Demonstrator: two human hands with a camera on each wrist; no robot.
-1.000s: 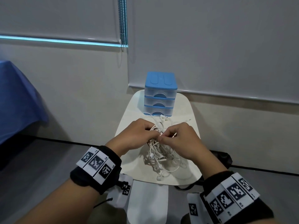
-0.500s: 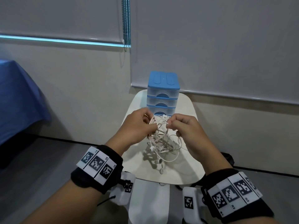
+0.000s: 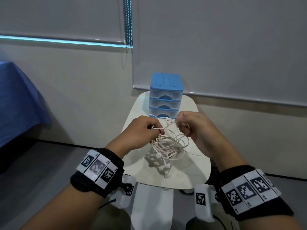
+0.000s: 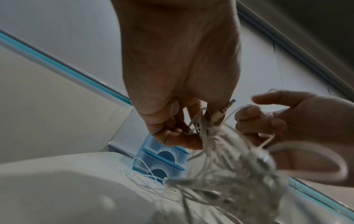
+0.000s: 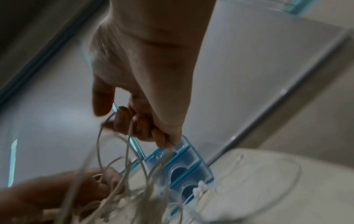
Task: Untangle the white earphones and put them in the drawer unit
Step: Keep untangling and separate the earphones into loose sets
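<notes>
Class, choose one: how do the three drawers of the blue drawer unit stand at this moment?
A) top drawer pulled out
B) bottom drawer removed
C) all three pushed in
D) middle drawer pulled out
C: in the head view all three fronts of the drawer unit sit flush, none pulled out.

White earphones (image 3: 167,145): a tangled bundle of thin cables, lifted above the white table (image 3: 196,170), loops hanging slack, upper strands pinched from both sides. Earbuds dangling at the bottom of the clump; a metal-tipped jack plug (image 4: 220,112) sticking up near the top. Another earbud pair with a loose strand lying on the tabletop just in front of the drawer unit (image 3: 166,95). Drawer unit: blue top, three translucent drawers stacked, blue half-round handles, all closed, upright at the far edge of the table.
</notes>
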